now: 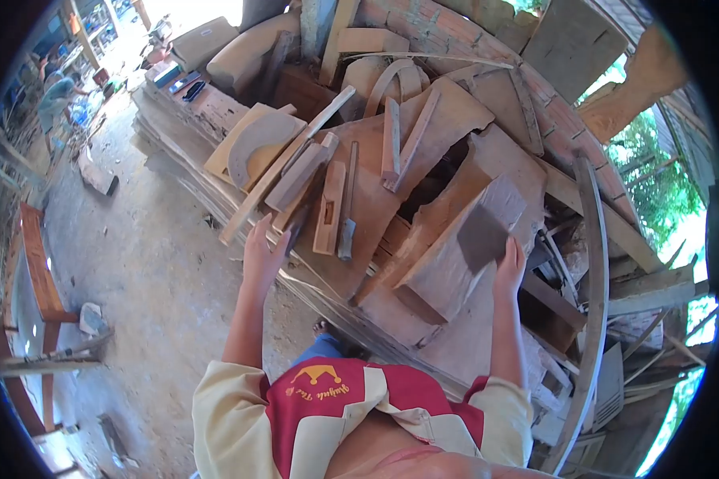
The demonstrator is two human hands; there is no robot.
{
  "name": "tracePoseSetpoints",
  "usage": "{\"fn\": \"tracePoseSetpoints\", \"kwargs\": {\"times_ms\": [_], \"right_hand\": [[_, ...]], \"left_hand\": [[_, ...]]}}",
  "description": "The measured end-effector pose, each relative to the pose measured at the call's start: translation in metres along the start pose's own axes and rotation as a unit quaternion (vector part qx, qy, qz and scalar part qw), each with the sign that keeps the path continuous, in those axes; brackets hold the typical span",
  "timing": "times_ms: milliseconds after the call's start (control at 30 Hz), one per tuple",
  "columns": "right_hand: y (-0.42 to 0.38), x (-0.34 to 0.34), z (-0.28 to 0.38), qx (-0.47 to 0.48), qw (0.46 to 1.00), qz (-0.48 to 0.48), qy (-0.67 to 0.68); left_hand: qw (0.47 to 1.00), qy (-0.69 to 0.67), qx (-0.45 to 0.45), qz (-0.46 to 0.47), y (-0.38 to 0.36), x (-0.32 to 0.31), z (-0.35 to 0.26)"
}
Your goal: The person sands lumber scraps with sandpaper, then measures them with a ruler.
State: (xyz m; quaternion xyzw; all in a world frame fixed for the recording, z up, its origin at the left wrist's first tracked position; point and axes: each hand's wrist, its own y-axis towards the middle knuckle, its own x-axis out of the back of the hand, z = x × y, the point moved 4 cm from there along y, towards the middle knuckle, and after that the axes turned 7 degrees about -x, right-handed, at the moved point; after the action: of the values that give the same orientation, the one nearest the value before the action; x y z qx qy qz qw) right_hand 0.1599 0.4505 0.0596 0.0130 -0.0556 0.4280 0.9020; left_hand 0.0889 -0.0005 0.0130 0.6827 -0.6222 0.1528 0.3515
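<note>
My left hand (262,251) is over the near edge of the workbench, its fingers apart and with nothing clearly held. It is closest to a long wooden strip (276,188) and a dark narrow piece (298,223). To its right lie a wooden hand plane (329,211) and a chisel-like tool (347,235) with a metal end. My right hand (510,265) grips the edge of a dark square sheet (481,237). Under that sheet is a thick, pale wooden block (447,271), resting at a slant on other boards.
A curved wooden piece (256,148) lies on a board at the bench's far left. Behind the bench runs a brick wall (455,32). A long upright plank (591,319) stands at right, amid stacked scrap wood. Wooden furniture (44,271) is on the floor at left.
</note>
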Motion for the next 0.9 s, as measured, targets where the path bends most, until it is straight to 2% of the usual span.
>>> {"fn": "tracePoseSetpoints", "kwargs": {"times_ms": [33, 67, 100, 133, 267, 333, 367, 400, 433, 467, 533, 567, 600, 633, 667, 733, 767, 800, 833, 867, 900], "right_hand": [[-0.011, 0.026, -0.015, -0.052, 0.997, -0.049, -0.011], [-0.020, 0.041, -0.025, -0.082, 0.994, -0.061, 0.047], [-0.025, 0.053, -0.031, -0.112, 0.985, -0.071, 0.108], [-0.027, 0.060, -0.030, -0.108, 0.986, -0.060, 0.113], [-0.036, 0.072, -0.041, -0.062, 0.981, -0.051, 0.179], [-0.040, 0.071, -0.041, 0.005, 0.994, -0.113, 0.000], [-0.045, 0.072, -0.039, 0.004, 0.994, -0.106, -0.002], [-0.061, 0.053, -0.012, 0.092, 0.988, 0.010, -0.121], [-0.076, 0.032, 0.002, 0.179, 0.948, 0.125, -0.233], [-0.079, 0.022, 0.001, 0.180, 0.947, 0.131, -0.233], [-0.092, -0.003, -0.010, 0.189, 0.900, 0.217, -0.328], [-0.097, -0.013, -0.018, 0.188, 0.899, 0.219, -0.329], [-0.103, -0.022, -0.025, 0.234, 0.892, 0.210, -0.325], [-0.109, -0.027, -0.028, 0.281, 0.881, 0.202, -0.322], [-0.113, -0.027, -0.028, 0.283, 0.879, 0.204, -0.325], [-0.113, -0.021, -0.038, 0.112, 0.933, 0.144, -0.310], [-0.115, -0.025, -0.041, 0.204, 0.935, 0.158, -0.242], [-0.117, -0.027, -0.043, 0.200, 0.936, 0.156, -0.243], [-0.123, -0.029, -0.040, 0.279, 0.904, 0.161, -0.283], [-0.128, -0.031, -0.038, 0.354, 0.863, 0.164, -0.322], [-0.127, -0.030, -0.040, 0.341, 0.844, 0.183, -0.371]], "left_hand": [[1.000, 0.009, -0.003, -0.027, -0.009, -0.001, 0.001], [0.999, 0.008, 0.005, -0.039, -0.020, -0.002, -0.002], [0.999, 0.021, 0.033, -0.006, -0.028, -0.005, -0.005], [0.997, 0.037, 0.058, 0.028, -0.033, -0.006, -0.008], [0.998, 0.016, 0.040, 0.054, -0.051, -0.005, -0.018], [0.996, 0.077, 0.027, -0.046, -0.056, 0.005, -0.018], [0.995, 0.078, 0.034, -0.048, -0.059, 0.008, -0.016], [0.994, 0.072, 0.050, -0.061, -0.060, 0.012, -0.011], [0.993, 0.066, 0.066, -0.075, -0.061, 0.016, -0.006], [0.992, 0.068, 0.070, -0.078, -0.061, 0.017, 0.000], [0.957, -0.100, 0.203, -0.179, -0.064, 0.017, 0.029], [0.957, -0.100, 0.205, -0.179, -0.061, 0.016, 0.045], [0.888, -0.270, 0.303, -0.217, -0.064, 0.010, 0.073], [0.778, -0.429, 0.388, -0.247, -0.068, 0.000, 0.095], [0.774, -0.431, 0.391, -0.249, -0.067, -0.002, 0.111], [0.709, -0.556, 0.360, -0.243, -0.057, -0.004, 0.130], [0.709, -0.555, 0.362, -0.242, -0.051, -0.002, 0.136], [0.664, -0.574, 0.395, -0.272, -0.046, -0.002, 0.139], [0.616, -0.589, 0.429, -0.299, -0.041, -0.003, 0.143], [0.617, -0.589, 0.432, -0.293, -0.035, -0.003, 0.153], [0.608, -0.644, 0.388, -0.254, -0.025, -0.004, 0.158]]}}
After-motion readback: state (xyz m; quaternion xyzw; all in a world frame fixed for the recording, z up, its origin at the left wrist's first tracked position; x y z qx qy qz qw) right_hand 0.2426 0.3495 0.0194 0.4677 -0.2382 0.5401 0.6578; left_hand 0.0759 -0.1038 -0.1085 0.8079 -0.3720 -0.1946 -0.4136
